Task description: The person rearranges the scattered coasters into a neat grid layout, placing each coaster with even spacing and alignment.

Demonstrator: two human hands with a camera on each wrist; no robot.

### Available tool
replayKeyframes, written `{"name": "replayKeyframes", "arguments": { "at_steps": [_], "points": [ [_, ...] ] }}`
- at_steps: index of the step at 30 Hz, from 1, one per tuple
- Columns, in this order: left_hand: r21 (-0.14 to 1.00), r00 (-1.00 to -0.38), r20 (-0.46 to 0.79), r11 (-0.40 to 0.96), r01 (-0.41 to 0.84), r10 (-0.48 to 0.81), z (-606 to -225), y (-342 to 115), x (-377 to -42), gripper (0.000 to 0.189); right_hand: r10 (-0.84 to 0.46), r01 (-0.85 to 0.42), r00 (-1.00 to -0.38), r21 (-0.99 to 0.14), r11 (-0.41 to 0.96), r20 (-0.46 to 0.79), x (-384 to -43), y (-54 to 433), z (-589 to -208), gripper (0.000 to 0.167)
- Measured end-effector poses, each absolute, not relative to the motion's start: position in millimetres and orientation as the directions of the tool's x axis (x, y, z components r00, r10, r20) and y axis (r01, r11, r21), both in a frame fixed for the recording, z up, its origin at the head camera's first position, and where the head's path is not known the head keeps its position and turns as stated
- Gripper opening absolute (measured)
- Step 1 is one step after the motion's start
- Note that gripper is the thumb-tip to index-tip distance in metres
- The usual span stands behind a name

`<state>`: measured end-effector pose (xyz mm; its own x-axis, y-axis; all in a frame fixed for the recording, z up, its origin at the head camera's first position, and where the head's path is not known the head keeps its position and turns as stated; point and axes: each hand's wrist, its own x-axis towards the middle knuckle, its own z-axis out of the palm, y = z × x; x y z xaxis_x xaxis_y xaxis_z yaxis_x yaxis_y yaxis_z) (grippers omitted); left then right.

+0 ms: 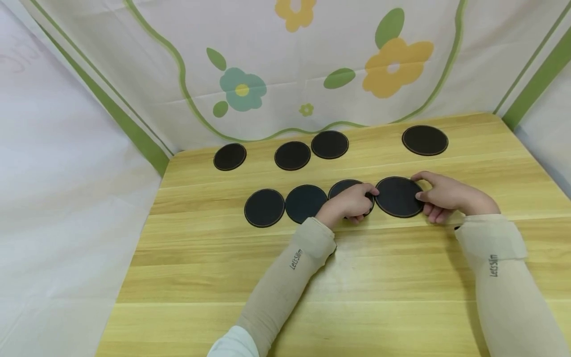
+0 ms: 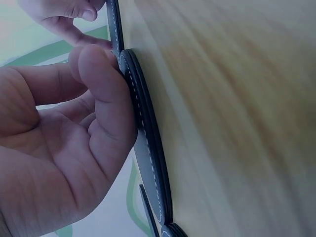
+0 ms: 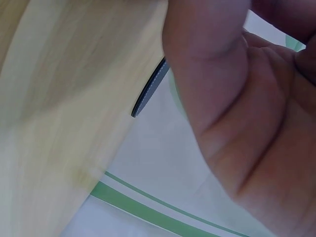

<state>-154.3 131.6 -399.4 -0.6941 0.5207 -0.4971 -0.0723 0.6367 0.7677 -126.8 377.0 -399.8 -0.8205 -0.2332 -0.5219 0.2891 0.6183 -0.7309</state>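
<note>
Several black round coasters with stitched rims stand in a touching row across the middle of the table. My left hand lies over the third coaster from the left, hiding much of it. Its curled fingers reach the spot where that coaster meets the rightmost one; whether they pinch a rim is unclear. My right hand holds the rightmost coaster by its right edge, index finger behind and thumb in front. In the left wrist view, the rim beside my left hand looks layered.
Further back on the wooden table lie a coaster at left, two close together in the middle, and another at right. A flowered white cloth hangs behind the back edge.
</note>
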Motion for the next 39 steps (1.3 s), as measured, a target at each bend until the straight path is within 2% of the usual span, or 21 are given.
{"name": "replayKeyframes", "arguments": {
  "at_steps": [6,14,20,27,35,39],
  "points": [
    [0.767,-0.695,-0.487,0.639,-0.050,0.530,-399,131,-155,0.050,-0.232,0.290,-0.822,-0.731,0.618,-0.521,-127,376,-399,0.058],
    [0.752,-0.688,-0.473,0.659,0.010,0.550,-398,131,-154,0.037,-0.228,0.297,-0.817,-0.726,0.621,-0.529,-126,375,-399,0.059],
    [0.754,-0.676,-0.473,0.656,0.021,0.565,-399,128,-152,0.038,-0.229,0.302,-0.813,-0.724,0.620,-0.535,-123,372,-396,0.061],
    [0.872,-0.607,-0.416,0.486,-0.056,0.677,-395,114,-158,0.039,-0.222,0.248,-0.849,-0.733,0.634,-0.480,-121,364,-389,0.065],
    [0.886,-0.597,-0.334,0.458,0.064,0.729,-375,76,-169,0.037,-0.265,0.156,-0.884,-0.776,0.611,-0.386,-116,329,-376,0.055],
    [0.887,-0.623,-0.266,0.440,0.140,0.735,-372,45,-180,0.038,-0.286,0.078,-0.907,-0.789,0.610,-0.310,-118,302,-371,0.050]
  ]
}}
